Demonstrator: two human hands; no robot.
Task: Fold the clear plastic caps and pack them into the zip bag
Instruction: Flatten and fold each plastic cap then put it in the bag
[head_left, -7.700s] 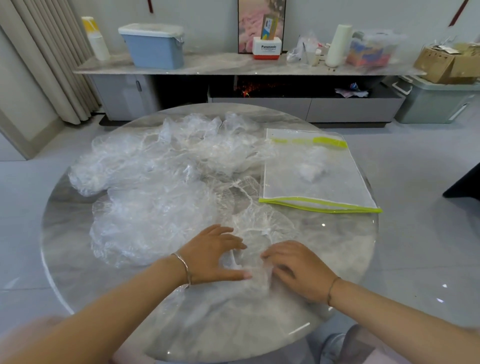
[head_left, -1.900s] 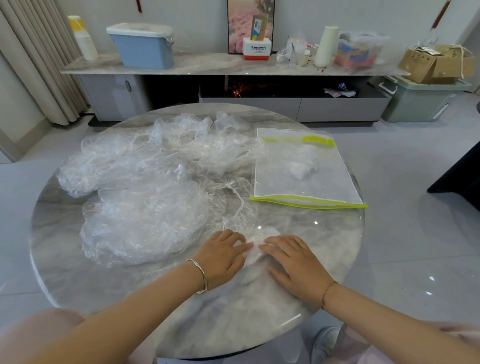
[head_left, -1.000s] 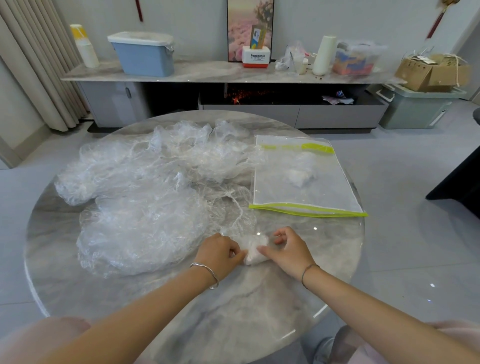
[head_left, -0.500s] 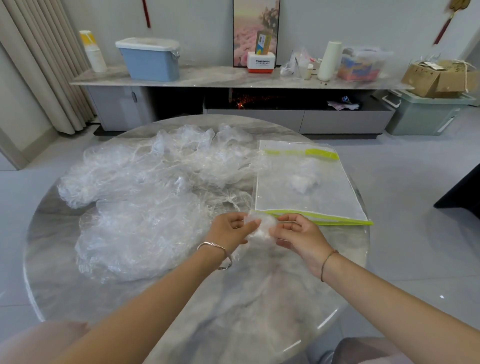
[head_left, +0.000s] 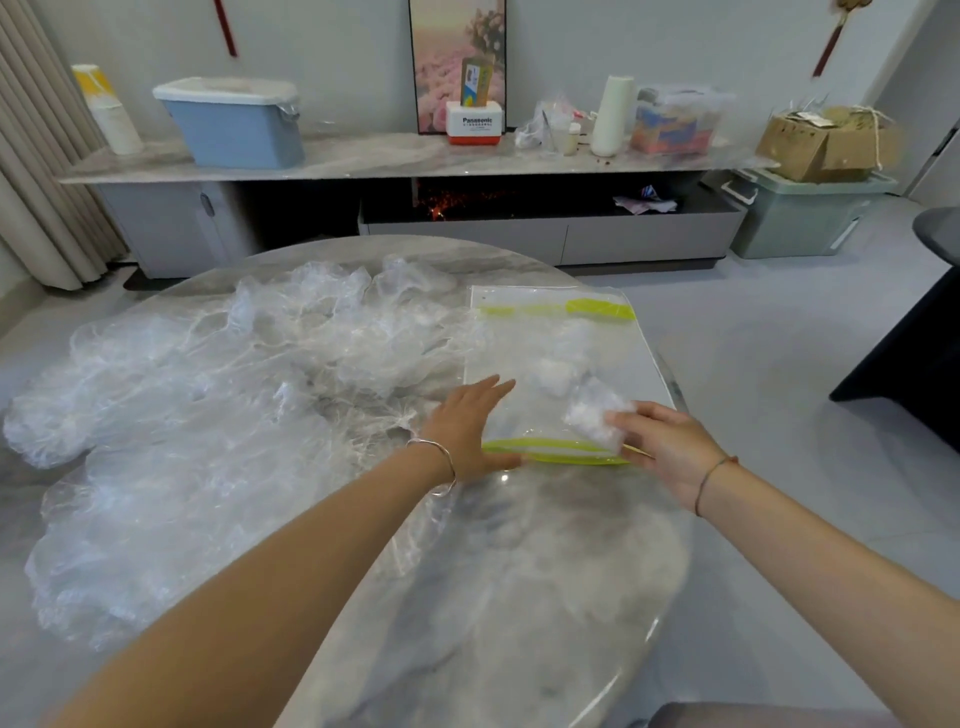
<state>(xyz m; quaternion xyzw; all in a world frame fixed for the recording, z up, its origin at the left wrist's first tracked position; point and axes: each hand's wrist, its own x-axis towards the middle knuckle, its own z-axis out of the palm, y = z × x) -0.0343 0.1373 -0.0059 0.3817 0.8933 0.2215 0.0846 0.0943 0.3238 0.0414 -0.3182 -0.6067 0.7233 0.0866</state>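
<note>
Right now the right hand (head_left: 660, 447) pinches a folded cap (head_left: 595, 415) at the near edge of the zip bag (head_left: 550, 364), by the table's (head_left: 519, 597) right edge. Beside it the left hand (head_left: 467, 426) lies flat on the bag's near left corner, fingers spread wide. Another folded cap (head_left: 555, 375) sits inside the bag. Loose caps (head_left: 218, 395) cover the table's left side.

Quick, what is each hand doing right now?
Left hand: open, flat on the zip bag near its green edge.
Right hand: closed on a folded cap, at the bag.
</note>
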